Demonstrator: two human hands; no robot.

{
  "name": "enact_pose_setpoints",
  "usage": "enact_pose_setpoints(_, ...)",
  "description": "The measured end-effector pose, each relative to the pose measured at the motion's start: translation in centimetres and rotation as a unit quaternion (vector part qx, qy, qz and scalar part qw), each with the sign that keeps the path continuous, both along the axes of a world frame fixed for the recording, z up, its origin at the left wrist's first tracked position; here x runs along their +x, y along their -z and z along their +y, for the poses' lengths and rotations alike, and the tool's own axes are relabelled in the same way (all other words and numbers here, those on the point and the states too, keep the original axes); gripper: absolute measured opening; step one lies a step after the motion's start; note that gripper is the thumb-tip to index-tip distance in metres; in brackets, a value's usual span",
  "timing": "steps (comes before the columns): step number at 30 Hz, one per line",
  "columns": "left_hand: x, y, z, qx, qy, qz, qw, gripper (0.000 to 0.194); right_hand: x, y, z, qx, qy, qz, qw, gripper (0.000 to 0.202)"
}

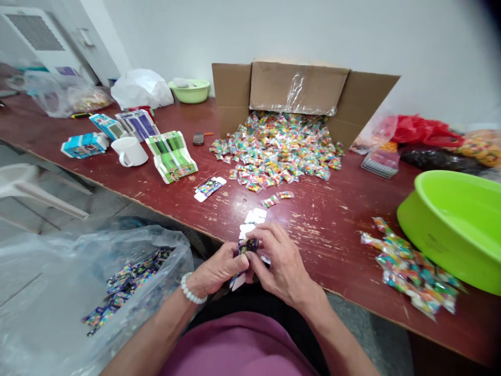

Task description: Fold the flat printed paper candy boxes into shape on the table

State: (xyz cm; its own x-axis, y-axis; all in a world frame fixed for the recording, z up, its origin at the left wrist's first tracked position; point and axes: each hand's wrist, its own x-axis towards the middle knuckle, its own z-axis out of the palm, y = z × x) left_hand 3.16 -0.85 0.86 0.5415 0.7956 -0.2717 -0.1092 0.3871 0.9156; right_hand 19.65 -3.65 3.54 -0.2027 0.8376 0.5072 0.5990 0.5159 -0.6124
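Between my two hands is a small printed candy box, dark with bright patterns, its white end flaps standing out at top and bottom. My left hand, with a white bead bracelet at the wrist, grips the box's left side. Fingers of my right hand are bent around its right side and upper end. Just beyond the hands, another white-flapped piece lies at the table edge. A flattened printed box rests farther left. Two wrapped candies lie ahead, near a large heap of wrapped candies.
An open cardboard carton stands behind the heap. To the right are a green basin and a wrapped candy pile. A white mug and green carton stand left. A plastic bag of printed boxes hangs below left.
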Motion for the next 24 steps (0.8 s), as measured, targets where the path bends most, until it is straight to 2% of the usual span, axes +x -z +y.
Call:
enact_pose_setpoints(3,-0.1,0.1,0.0,-0.017,0.045,-0.031,0.998,0.063,0.3,0.0,0.0,-0.034,-0.026,0.0,0.999,0.029)
enact_pose_setpoints(9,0.0,-0.2,0.1,-0.061,0.095,-0.063,0.992,0.062,0.5,0.4,-0.1,-0.043,-0.005,0.036,0.998,0.017)
enact_pose_setpoints(15,-0.1,-0.4,0.7,-0.014,0.153,-0.04,0.987,0.063,1.5,-0.6,0.2,-0.075,-0.077,0.044,0.993,0.013)
enact_pose_setpoints(18,-0.5,-0.6,1.3,0.037,0.177,0.01,0.983,0.051,2.0,-1.2,0.3,-0.125,-0.101,0.035,0.986,0.014)
enact_pose_setpoints(20,-0.8,-0.9,1.6,0.04,0.199,0.038,0.978,0.041,2.4,-1.4,0.4,-0.184,-0.135,0.055,0.972,0.011)
enact_pose_setpoints(22,-1.0,-1.3,1.7,0.012,0.216,0.055,0.975,0.034,2.7,-1.3,0.5,-0.259,-0.18,0.112,0.942,0.01)
enact_pose_setpoints(24,-1.0,-1.6,1.6,-0.011,0.212,0.07,0.975,0.029,2.7,-0.8,0.6,-0.302,-0.192,0.163,0.92,0.012)
